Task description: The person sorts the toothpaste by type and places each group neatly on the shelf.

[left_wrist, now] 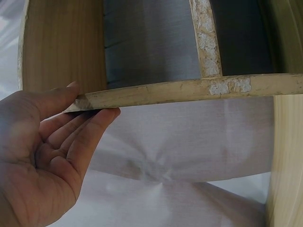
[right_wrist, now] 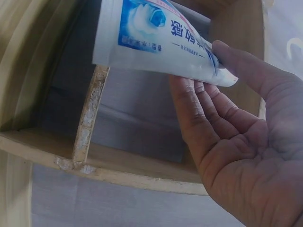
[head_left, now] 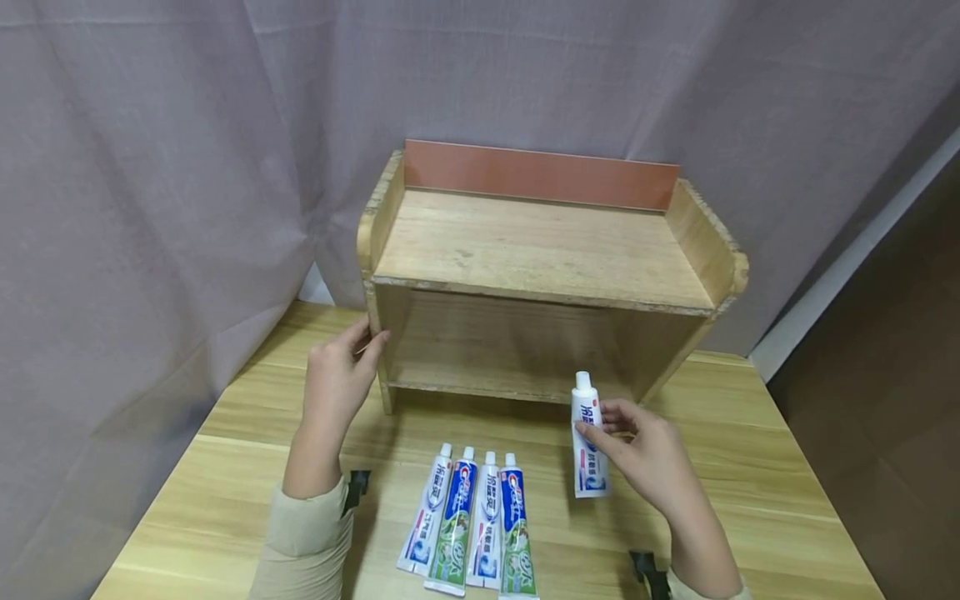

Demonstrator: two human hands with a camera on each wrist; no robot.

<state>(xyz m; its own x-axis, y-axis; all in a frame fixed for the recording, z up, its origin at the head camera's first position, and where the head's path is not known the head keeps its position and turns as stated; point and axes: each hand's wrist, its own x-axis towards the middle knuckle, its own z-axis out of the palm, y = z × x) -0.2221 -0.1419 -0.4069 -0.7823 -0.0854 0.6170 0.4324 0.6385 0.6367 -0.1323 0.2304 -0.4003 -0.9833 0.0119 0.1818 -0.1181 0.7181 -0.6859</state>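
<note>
My right hand (head_left: 652,454) pinches a white toothpaste tube (head_left: 591,479) between thumb and fingers, cap up, in front of the lower opening of a small wooden shelf (head_left: 540,250). In the right wrist view, the thumb lies on one side of the tube (right_wrist: 147,28) and the fingers on the other. With my left hand (head_left: 337,375) I grip the front edge of the shelf's left side panel (left_wrist: 165,94), thumb inside and fingers outside. Nearer me, two white toothpaste tubes (head_left: 487,521) and two blue-and-green ones (head_left: 457,525) lie alternating in a row.
Everything stands on a wood-grain table (head_left: 225,500). A reddish-brown strip (head_left: 540,175) runs along the shelf's upper back. Behind hangs a grey curtain (head_left: 187,167), and a dark brown surface (head_left: 885,375) rises past the table's right edge.
</note>
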